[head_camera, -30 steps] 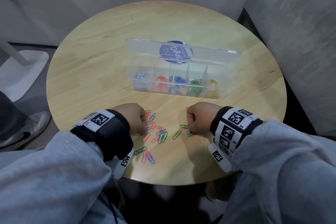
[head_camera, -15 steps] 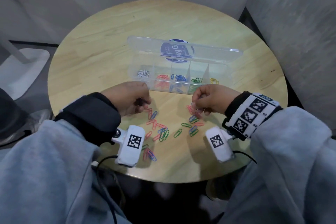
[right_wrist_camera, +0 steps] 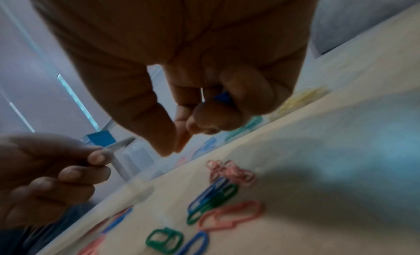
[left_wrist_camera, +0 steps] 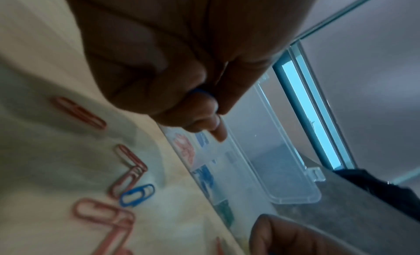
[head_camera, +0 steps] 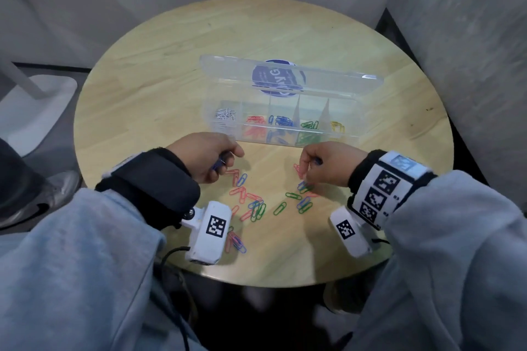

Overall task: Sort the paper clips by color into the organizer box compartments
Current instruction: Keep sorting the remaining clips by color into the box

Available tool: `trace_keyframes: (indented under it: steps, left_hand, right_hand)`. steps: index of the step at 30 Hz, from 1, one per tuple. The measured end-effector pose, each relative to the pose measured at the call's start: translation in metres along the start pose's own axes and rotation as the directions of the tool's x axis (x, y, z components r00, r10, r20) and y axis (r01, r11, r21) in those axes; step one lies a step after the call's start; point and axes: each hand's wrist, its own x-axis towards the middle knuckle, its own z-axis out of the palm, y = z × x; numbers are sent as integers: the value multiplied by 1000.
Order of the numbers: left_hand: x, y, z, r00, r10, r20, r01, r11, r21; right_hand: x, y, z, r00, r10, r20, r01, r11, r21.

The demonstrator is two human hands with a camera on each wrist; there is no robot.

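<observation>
Both hands [head_camera: 208, 157] [head_camera: 328, 164] rose (gripping blue clips [left_wrist_camera: 204, 94]) toward the organizer box [head_camera: 285, 134].

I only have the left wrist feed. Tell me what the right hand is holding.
Observer: The right wrist view shows the right hand with a blue paper clip tucked under its curled fingers.
Operator: Now give me the compartments, left to right.
Observer: In the head view the organizer box holds white clips, red clips, blue clips, green clips and yellow clips.
Operator: List the loose colours under the right hand.
Observer: Pink, blue and green loose clips lie on the table there.
</observation>
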Motion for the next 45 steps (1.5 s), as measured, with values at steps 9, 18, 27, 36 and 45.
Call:
trace_keyframes:
  steps: [9, 18, 27, 36, 45]
  left_hand:
    - [6, -2, 12, 979, 200, -26, -115, 659, 743]
    - [14, -9, 19, 982, 183, -49, -56, 531, 846]
    - [12, -11, 21, 988, 150, -37, -46, 516, 855]
    - [6, -3, 3, 994, 76, 80, -109, 793, 599]
    - [-8, 2, -13, 980, 30, 195, -1, 989, -149]
  right_hand:
    - [4, 1, 8, 1000, 6, 31, 0, 978, -207]
    - [13, 5, 14, 997, 23, 69, -4, 966, -260]
    - [9, 6, 12, 998, 2, 71, 12, 982, -189]
    - [9, 8, -1, 995, 3, 99, -46, 899, 435]
    - [9, 5, 7, 972, 30, 233, -179, 738, 650]
